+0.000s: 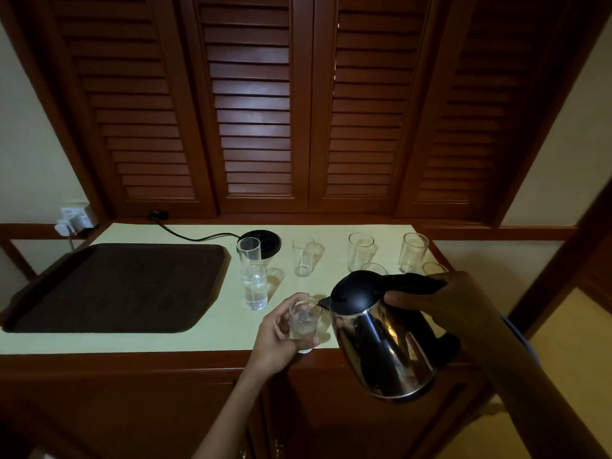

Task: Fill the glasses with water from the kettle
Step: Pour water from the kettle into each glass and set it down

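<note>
The left hand (276, 339) is wrapping its fingers around a small glass (304, 323) at lower centre of the frame, holding it over the counter's front edge. The right hand (440, 303) is clenching the black handle of the steel electric kettle (381, 342), tipping its spout onto the glass rim. To pour well, I would keep the spout touching or just above the rim, tilt slowly, and level the kettle before the water nears the top.

The held glass is showing some water low down. A tall glass (255, 288) left of it is looking roughly half full. The glass before the kettle base (261, 241) and three at upper right are looking empty. The dark tray (112, 286) is lying bare at left.
</note>
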Tool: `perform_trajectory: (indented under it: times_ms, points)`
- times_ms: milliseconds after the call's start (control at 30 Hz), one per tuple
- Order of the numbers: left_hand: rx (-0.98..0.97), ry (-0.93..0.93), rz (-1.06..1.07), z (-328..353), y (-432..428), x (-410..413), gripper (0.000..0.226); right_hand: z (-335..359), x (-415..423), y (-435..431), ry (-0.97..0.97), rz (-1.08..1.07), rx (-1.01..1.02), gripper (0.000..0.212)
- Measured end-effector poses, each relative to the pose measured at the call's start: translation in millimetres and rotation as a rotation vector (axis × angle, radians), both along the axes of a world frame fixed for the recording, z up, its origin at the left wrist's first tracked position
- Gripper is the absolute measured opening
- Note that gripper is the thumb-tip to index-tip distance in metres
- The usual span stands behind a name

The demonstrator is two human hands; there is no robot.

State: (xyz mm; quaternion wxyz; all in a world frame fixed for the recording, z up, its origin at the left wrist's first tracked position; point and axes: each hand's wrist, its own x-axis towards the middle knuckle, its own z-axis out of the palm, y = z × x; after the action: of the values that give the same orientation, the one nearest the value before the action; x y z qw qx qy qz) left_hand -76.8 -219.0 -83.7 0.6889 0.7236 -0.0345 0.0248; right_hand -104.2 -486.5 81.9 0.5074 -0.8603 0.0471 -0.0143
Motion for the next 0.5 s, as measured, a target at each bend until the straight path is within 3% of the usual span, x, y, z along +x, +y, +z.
perform_trajectory:
  times_ms: [500]
  points:
    - [0.029,0.014,0.024,-6.3,1.8,7.8,0.082,-5.4,5.5,0.0,0.021,-0.004,0.024,0.032]
